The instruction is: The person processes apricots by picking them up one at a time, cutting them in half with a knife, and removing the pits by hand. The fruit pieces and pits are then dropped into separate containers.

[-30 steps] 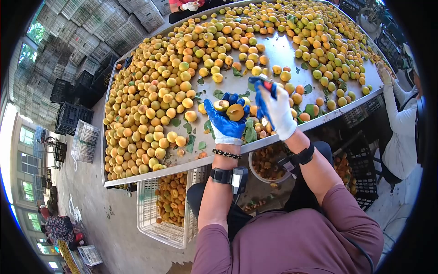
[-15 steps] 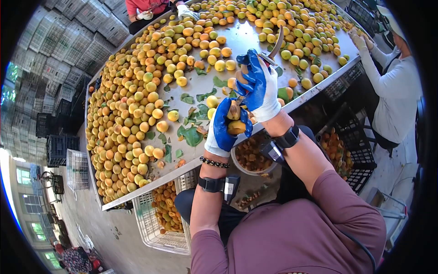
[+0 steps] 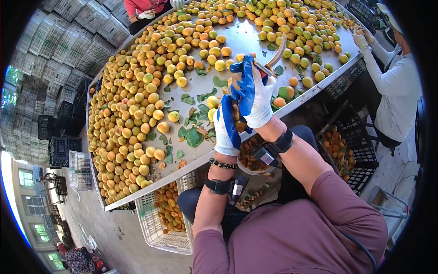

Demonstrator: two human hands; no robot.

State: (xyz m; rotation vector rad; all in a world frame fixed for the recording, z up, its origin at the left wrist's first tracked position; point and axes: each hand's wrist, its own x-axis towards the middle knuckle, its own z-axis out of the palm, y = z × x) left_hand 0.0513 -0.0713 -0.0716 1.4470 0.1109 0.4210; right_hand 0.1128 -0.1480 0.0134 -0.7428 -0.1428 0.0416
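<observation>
My right hand [image 3: 254, 91], in a blue-coated white glove, is closed round a curved knife [image 3: 276, 52] whose blade points up and away from me. Just below it, my left hand [image 3: 226, 124], gloved the same way, curls round an apricot [image 3: 236, 112] that shows only in part between the two hands. The hands touch or nearly touch, so where the fruit meets the fingers is hidden. Both are over the near edge of the metal table [image 3: 182, 165]. Loose apricots [image 3: 132, 123] and green leaves [image 3: 193, 137] lie beyond and to the left of them.
Under the table edge are a white crate [image 3: 169, 242] and a round tub [image 3: 255, 170], both holding orange fruit pieces. A black crate [image 3: 360, 150] with more stands at right. Co-workers are at the right side [image 3: 392, 96] and far edge [image 3: 146, 9]. Crates [image 3: 68, 36] are stacked at left.
My left hand has turned, its back now more toward me, and has closed in against my right hand. The knife has tilted slightly rightward. The far co-worker's gloved hand has drawn back.
</observation>
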